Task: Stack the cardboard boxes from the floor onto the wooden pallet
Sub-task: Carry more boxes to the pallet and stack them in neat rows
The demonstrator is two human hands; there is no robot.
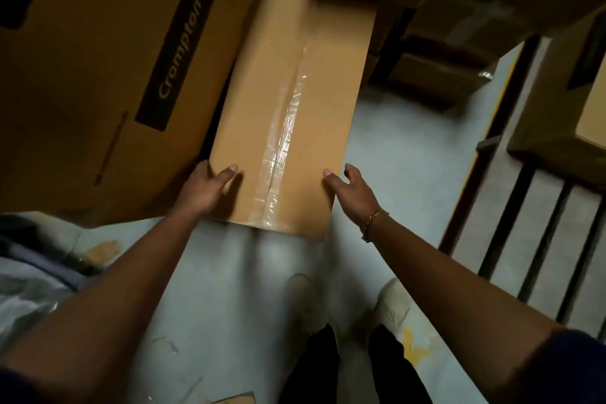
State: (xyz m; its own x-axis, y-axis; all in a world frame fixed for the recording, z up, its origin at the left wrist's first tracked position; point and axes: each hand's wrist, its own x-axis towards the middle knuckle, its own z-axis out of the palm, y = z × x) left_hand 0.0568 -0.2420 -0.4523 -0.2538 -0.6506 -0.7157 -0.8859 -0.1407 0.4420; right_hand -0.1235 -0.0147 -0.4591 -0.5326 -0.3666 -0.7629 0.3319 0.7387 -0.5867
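While gripping the long box point(288, 102) at its near end, left hand point(210, 185) and right hand point(352, 189) with thumbs on top, fingers curled down the sides, seems only to begin the lift. Low by the floor point(393, 141), not yet on the pallet point(547, 239) right of the box. Smooth tan cardboard, rectangular, glossy wrinkled tape point(283, 141) along the seam.

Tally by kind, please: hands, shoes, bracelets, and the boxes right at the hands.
Hands: 2, left hand, right hand
Shoes: 2, left shoe, right shoe
Bracelet: 1
Taped box: 1
Crompton box: 1
Total: 7
Dim boxes farther back not counted.
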